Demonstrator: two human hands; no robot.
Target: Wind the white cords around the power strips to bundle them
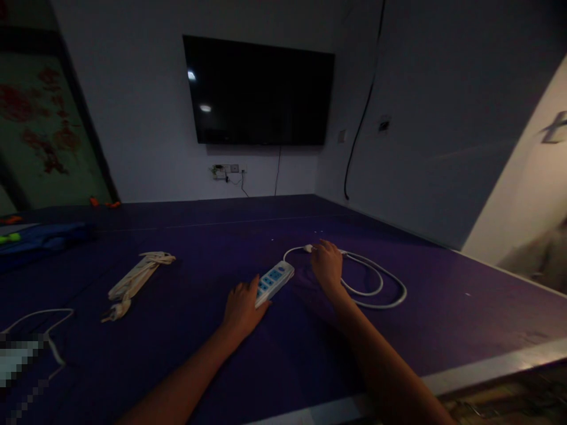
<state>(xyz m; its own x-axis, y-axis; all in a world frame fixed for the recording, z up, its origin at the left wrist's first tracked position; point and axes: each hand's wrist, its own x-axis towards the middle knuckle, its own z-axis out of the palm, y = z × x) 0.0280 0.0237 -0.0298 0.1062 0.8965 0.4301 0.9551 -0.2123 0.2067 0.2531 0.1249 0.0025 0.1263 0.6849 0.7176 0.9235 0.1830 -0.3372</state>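
A white power strip (275, 281) with blue sockets lies on the purple surface (310, 354) in front of me. My left hand (241, 310) rests at its near end, fingers wrapped against the strip's edge. My right hand (326, 264) sits just right of the strip, its fingers curled down over the white cable (376, 289). That cable runs from the strip's far end and loops out to the right. Whether the right hand pinches the cable or only presses on it is hard to tell in the dim light.
A second, cream power strip (133, 278) with its cord bundled lies to the left. Another white cable (44, 321) shows at the far left. Blue items (39, 239) sit at the left edge. A dark wall screen (259, 91) hangs ahead; the surface's pale edge (487, 369) runs at lower right.
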